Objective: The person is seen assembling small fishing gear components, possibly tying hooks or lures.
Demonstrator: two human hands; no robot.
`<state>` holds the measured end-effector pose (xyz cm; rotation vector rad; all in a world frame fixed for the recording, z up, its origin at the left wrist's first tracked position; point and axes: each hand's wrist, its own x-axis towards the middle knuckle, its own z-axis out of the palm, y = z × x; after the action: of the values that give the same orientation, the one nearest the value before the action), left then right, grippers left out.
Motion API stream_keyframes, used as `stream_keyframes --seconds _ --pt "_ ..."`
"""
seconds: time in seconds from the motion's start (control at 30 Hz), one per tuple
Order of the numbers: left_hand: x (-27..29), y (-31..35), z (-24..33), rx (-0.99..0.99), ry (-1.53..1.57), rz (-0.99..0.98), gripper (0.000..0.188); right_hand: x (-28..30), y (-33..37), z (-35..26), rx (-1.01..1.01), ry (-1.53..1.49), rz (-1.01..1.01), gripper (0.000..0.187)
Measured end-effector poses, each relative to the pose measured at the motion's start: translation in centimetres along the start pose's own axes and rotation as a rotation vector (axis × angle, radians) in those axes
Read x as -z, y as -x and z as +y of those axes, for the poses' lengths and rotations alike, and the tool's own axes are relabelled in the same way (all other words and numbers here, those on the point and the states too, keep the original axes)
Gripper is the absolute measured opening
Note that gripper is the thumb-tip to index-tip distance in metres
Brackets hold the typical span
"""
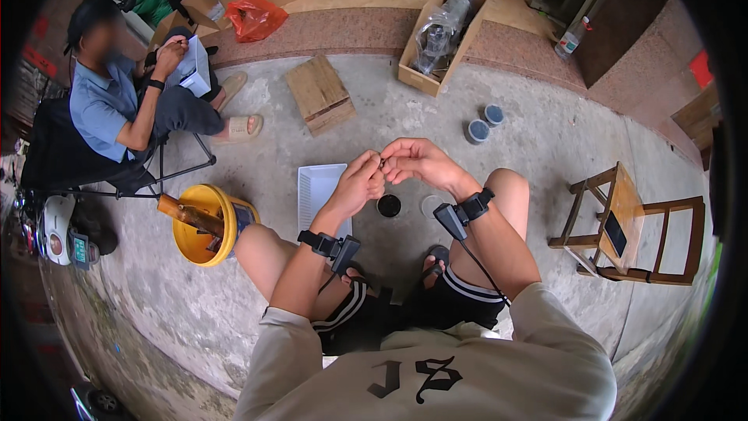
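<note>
My left hand [361, 179] and my right hand [423, 164] meet in front of me, fingertips pinched together. Between them is a tiny dark piece, too small to name. Just below the hands, a small round tub [388, 205] with dark contents stands on the ground. A clear round lid or shallow dish [431, 206] lies to its right, near my right wrist. Under and beside my left forearm is a white slotted plastic basket [312, 191], partly hidden by the arm. Both wrists wear black straps with small boxes and cables.
To the left stands a yellow bucket [187, 252] holding a piece of wood. A seated co-worker [117, 109] handles a white basket. Ahead are a wooden block [318, 87], a long carton [425, 82] and two blue-topped tubs [478, 132]. A wooden chair [635, 222] carries a phone.
</note>
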<state>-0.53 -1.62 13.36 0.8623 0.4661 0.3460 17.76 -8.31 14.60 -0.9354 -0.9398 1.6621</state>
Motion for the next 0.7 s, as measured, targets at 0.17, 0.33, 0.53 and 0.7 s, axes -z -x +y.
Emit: stream_keyframes --seconds 0.17,0.33,0.53,0.7 --pt "-0.1 -0.2 -0.5 -0.067 -0.061 0.074 0.020 -0.4 0.0 0.4 0.045 0.090 0.088 0.017" --pt "-0.3 -0.3 -0.8 -0.097 -0.126 0.115 0.020 -0.5 -0.2 1.1 0.086 0.214 0.114 0.011" --pt "-0.1 -0.7 -1.2 -0.130 -0.228 0.126 0.020 0.1 -0.4 1.6 0.074 0.236 0.160 0.009" --pt "0.1 -0.8 -1.3 -0.128 -0.185 0.145 0.020 0.1 -0.8 1.7 0.094 0.239 0.253 0.008"
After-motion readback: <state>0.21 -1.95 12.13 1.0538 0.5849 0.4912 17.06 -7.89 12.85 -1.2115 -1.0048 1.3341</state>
